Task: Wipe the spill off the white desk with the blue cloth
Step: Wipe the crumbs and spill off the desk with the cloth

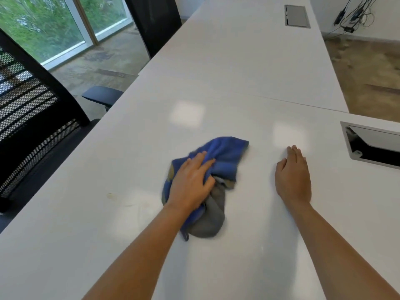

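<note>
The blue cloth (225, 154), crumpled with a grey underside showing, lies on the white desk (216, 72) near its middle. My left hand (190, 185) presses down on top of the cloth, its fingers curled into the folds. Flat on the bare desk to the right of the cloth rests my right hand (294, 176), fingers together and holding nothing. A faint yellowish spill mark (112, 195) shows on the desk to the left of the cloth, with thin smears trailing toward it.
A black mesh office chair (32, 126) stands at the desk's left edge, its armrest (102, 95) near the rim. An open cable hatch (372, 144) is set into the desk at right. Another hatch (296, 16) lies far back. Cables (355, 14) hang by the wall.
</note>
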Available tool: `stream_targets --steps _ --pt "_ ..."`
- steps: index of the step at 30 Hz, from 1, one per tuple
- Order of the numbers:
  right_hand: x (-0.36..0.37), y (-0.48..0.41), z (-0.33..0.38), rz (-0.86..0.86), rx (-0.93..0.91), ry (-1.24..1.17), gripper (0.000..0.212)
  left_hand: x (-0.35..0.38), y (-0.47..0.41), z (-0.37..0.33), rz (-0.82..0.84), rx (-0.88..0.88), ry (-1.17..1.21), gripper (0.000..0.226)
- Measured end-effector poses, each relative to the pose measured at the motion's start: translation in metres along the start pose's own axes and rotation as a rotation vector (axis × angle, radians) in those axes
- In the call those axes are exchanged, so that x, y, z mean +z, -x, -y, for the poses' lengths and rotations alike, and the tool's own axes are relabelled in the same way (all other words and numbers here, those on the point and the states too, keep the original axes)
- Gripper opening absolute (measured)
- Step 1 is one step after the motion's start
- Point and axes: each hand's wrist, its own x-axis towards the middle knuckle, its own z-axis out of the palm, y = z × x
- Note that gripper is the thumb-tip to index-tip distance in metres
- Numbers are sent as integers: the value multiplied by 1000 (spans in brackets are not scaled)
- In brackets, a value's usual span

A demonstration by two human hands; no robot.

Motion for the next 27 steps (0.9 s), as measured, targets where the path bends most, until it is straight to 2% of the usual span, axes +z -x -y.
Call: stream_targets --steps 2,5,9,11,16,19,23,27 --pt "0 0 0 -7 -3 -5 44 -7 -17 25 -47 -88 -57 62" --pt "0 0 1 -7 0 0 45 -23 -27 58 -104 -203 -69 52" --pt "0 -1 4 -13 -7 13 45 -25 -24 53 -137 -261 24 45" --pt "0 -1 4 -12 -3 19 45 -10 -23 26 -104 -223 48 46" --pt "-3 -1 2 18 6 -33 45 46 -5 -66 -30 51 47 53" --pt "-9 1 1 88 -5 -59 46 58 22 -96 15 88 48 52" --pt "-10 0 3 45 -22 -49 45 45 34 -73 -16 68 -82 51" --pt "-7 1 1 19 -21 -11 45 10 32 -13 -78 -92 -153 52"
